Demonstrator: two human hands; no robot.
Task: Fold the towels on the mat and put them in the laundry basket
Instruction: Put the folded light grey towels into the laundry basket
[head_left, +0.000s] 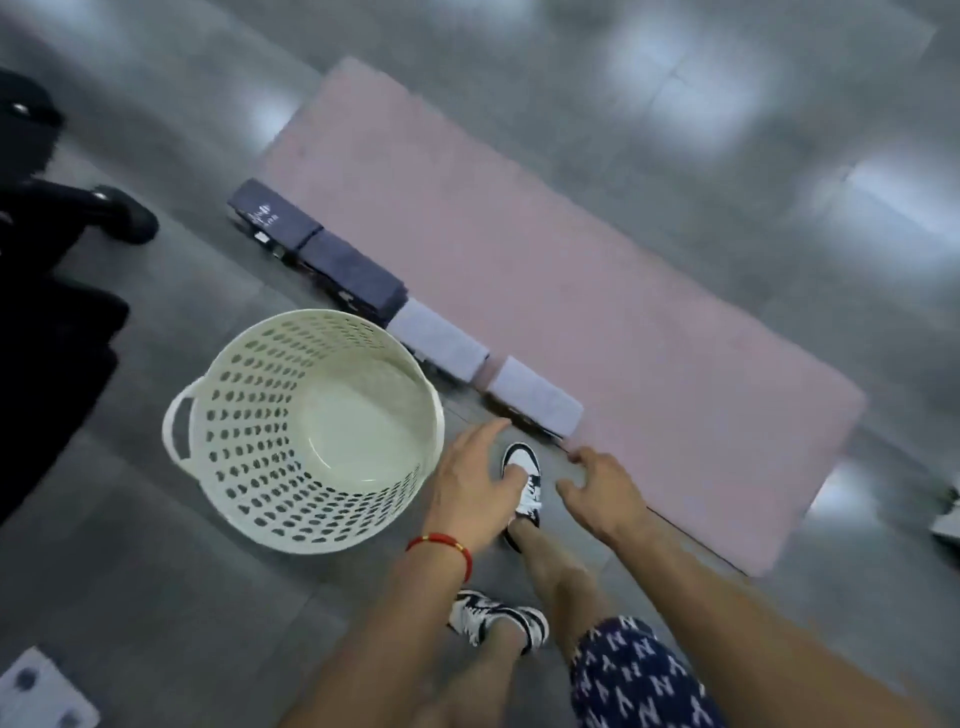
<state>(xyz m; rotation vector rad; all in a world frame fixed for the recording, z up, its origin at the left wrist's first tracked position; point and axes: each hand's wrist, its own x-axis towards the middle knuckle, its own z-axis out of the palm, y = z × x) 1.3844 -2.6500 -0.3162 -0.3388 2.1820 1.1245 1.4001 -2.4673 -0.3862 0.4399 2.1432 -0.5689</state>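
Several folded towels lie in a row along the near edge of a long pink mat (545, 249): two dark navy towels (275, 215) (353, 275) and two pale grey ones (441, 340) (535, 397). A cream perforated laundry basket (306, 436) stands empty on the grey floor just left of them. My left hand (475, 483), with a red bracelet at the wrist, hovers with relaxed fingers between the basket and the nearest grey towel. My right hand (597, 491) hovers close to the mat's near edge, fingers loosely curled, holding nothing.
My feet in black-and-white sneakers (522, 480) stand on the grey tiled floor beside the mat. A black office chair base with a caster (124, 213) is at the far left. A white object (41, 691) sits at the bottom left corner.
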